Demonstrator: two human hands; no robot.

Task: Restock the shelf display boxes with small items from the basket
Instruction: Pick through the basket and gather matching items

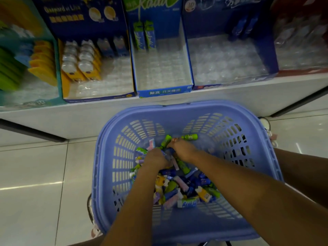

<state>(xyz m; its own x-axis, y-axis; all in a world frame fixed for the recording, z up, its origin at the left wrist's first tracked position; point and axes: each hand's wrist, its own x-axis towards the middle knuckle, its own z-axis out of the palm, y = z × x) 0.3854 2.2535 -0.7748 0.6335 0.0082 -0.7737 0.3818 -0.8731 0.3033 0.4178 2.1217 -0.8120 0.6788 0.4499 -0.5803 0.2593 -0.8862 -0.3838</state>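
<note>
Shelf runs across the top of the view, with the basket on the floor just in front of it. The display boxes sit in a row on the shelf, their clear trays mostly bare. The middle one is straight ahead of the hands, up and forward. The small items are heaped in the basket bottom.

Both hands are down in the heap, close together. Left hand: fingers buried among pieces, so I cannot tell what it holds. Right hand: fingers curled onto a green tube whose long axis slants toward the shelf. The right hand is slightly nearer the boxes. Likely step: gathering a handful before lifting it forward.
</note>
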